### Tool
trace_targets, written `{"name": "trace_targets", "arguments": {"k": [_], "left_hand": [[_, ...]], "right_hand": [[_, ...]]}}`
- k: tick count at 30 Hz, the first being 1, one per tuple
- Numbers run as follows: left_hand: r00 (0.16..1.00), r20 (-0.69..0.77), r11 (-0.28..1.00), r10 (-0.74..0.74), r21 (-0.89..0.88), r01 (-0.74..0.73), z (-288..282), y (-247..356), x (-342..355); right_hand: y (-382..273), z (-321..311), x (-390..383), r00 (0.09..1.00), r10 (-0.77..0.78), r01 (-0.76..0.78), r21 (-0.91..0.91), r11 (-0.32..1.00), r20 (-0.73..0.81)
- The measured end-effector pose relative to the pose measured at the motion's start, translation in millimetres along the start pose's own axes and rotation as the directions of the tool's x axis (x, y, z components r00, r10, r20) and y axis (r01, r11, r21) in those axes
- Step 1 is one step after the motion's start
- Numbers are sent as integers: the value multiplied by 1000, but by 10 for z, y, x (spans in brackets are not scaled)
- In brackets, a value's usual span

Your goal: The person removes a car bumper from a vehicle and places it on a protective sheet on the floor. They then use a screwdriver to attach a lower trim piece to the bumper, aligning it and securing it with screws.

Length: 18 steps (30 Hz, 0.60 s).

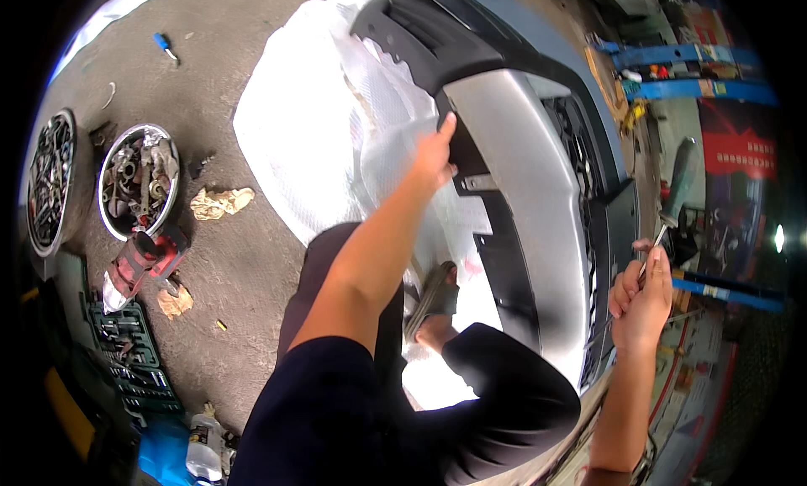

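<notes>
A car bumper (521,200) with a silver-grey panel and black plastic parts stands lengthwise before me. My left hand (435,156) grips its black inner edge near the upper end, thumb up and fingers partly hidden behind that edge. Beyond the bumper's other side, my right hand (642,291) is closed around the thin metal shaft of a screwdriver (679,179). The screwdriver's greenish translucent handle points up and away from the hand; its tip is hidden by the fingers. A metal bracket (481,182) sits on the bumper close below my left hand.
White bubble wrap (290,124) lies under and beside the bumper. On the left floor are a bowl of metal parts (107,179), a tub of bolts (35,225), a red power tool (139,263), a socket set (134,351) and a blue-handled screwdriver (164,45). Blue shelving (706,89) stands right.
</notes>
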<state>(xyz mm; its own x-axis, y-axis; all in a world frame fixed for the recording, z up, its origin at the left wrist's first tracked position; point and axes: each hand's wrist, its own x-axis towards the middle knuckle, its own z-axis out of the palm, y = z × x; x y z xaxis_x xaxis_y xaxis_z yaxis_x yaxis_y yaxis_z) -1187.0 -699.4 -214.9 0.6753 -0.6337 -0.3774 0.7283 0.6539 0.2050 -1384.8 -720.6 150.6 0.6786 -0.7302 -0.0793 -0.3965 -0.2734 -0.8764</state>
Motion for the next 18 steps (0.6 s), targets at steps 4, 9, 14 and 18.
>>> {"name": "trace_targets", "arguments": {"k": [4, 9, 14, 18], "left_hand": [[999, 11, 999, 48, -8, -48, 153, -26, -134], [995, 79, 997, 67, -48, -64, 87, 338, -118], [989, 91, 993, 121, -11, -120, 53, 337, -102], [972, 128, 981, 196, -15, -196, 31, 367, 0]], "right_hand": [[14, 101, 627, 920, -246, 356, -390, 849, 304], [5, 655, 656, 850, 345, -322, -126, 938, 398], [42, 700, 519, 895, 204, -220, -5, 976, 397], [24, 572, 351, 910, 142, -211, 140, 967, 390]]}}
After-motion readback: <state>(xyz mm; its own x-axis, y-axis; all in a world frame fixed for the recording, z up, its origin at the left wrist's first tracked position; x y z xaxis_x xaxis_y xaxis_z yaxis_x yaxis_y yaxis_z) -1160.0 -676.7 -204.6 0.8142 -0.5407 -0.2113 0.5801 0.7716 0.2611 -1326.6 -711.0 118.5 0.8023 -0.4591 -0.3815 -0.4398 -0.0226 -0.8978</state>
